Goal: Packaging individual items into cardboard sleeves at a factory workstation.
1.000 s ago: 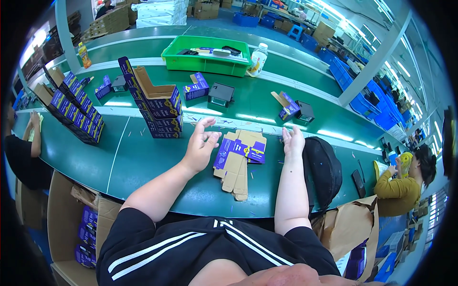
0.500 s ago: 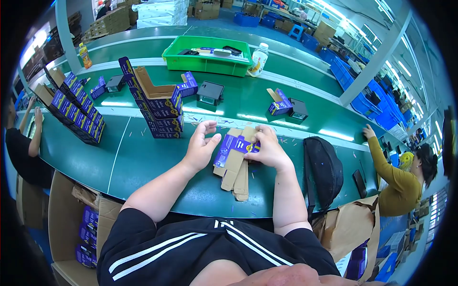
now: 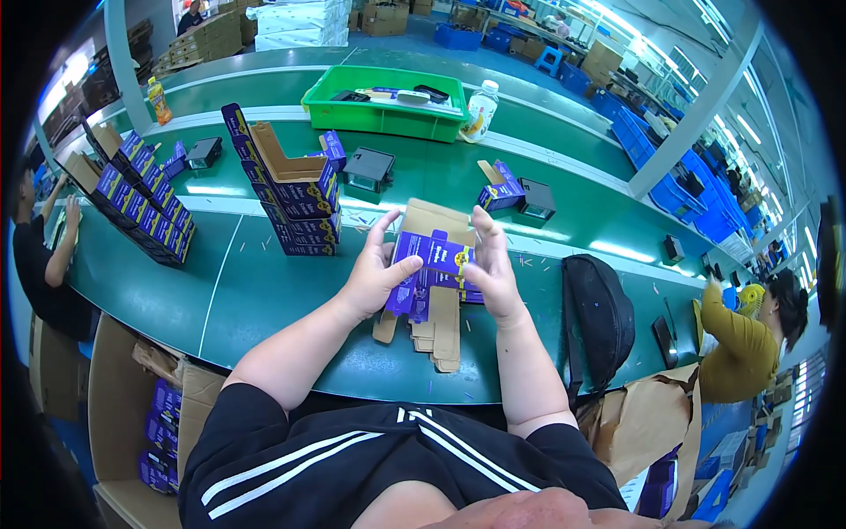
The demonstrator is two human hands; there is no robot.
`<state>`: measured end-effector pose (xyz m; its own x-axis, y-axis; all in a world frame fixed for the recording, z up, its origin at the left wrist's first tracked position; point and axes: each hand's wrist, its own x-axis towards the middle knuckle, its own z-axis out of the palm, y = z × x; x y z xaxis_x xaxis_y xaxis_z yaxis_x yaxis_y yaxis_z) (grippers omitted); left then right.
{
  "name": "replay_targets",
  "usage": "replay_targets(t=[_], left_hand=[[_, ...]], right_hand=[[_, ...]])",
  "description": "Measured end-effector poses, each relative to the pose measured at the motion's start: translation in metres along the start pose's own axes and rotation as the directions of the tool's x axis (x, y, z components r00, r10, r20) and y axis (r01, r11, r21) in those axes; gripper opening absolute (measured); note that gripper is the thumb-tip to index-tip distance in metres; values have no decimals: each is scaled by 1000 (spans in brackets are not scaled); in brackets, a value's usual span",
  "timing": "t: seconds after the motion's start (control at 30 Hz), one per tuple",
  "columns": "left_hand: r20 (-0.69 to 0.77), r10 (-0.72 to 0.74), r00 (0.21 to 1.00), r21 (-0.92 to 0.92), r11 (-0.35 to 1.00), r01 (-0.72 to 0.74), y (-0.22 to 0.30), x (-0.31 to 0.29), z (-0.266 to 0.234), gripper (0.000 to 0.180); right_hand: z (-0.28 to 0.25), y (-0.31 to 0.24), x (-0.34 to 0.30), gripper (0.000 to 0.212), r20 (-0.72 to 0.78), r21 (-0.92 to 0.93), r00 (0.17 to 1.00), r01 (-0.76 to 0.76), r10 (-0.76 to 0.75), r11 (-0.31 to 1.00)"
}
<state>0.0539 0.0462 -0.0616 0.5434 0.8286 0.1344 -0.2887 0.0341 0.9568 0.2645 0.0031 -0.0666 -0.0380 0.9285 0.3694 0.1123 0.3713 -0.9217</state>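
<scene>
An unfolded purple-and-brown cardboard carton [image 3: 432, 251] is raised over the near bench, its flaps spread. My left hand [image 3: 377, 275] grips its left side, thumb on the printed face and fingers at the edge. On the right side, my right hand [image 3: 496, 271] holds it with the thumb at the panel's edge and the fingers upright behind. Beneath it lie several flat carton blanks [image 3: 447, 339], partly covered by the carton. Left of my hands, a stack of purple boxes [image 3: 302, 225] stands with an open one on top.
More stacked boxes [image 3: 145, 207] stand farther left. On the belt are black box-shaped devices [image 3: 368, 167] and purple cartons [image 3: 500, 187]. Beyond stand a green bin [image 3: 383, 119] and a bottle [image 3: 478, 113]. A black bag [image 3: 597, 322] lies right; a co-worker [image 3: 745, 331] sits beyond.
The carton has been lifted and turned, showing more printed panel. My left hand has closed on its side. Devices and cartons on the belt have shifted left; the right co-worker's arm has drawn back.
</scene>
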Motion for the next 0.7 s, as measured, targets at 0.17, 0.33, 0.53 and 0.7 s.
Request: replay_targets(t=[0.17, 0.33, 0.53, 0.7], left_hand=[[51, 248, 967, 136, 958, -253, -13, 7, -4, 64], [42, -6, 999, -58, 998, 8, -2, -2, -3, 67], [-12, 30, 999, -28, 999, -31, 1, -4, 3, 72], [78, 120, 990, 172, 976, -132, -7, -3, 1, 76]], right_hand=[[10, 1, 0, 34, -121, 257, 978, -132, 168, 957], [14, 6, -2, 31, -95, 1, 995, -20, 20, 1000], [16, -12, -3, 22, -89, 403, 995, -13, 53, 915], [-7, 4, -7, 18, -16, 461, 987, -135, 161, 877]])
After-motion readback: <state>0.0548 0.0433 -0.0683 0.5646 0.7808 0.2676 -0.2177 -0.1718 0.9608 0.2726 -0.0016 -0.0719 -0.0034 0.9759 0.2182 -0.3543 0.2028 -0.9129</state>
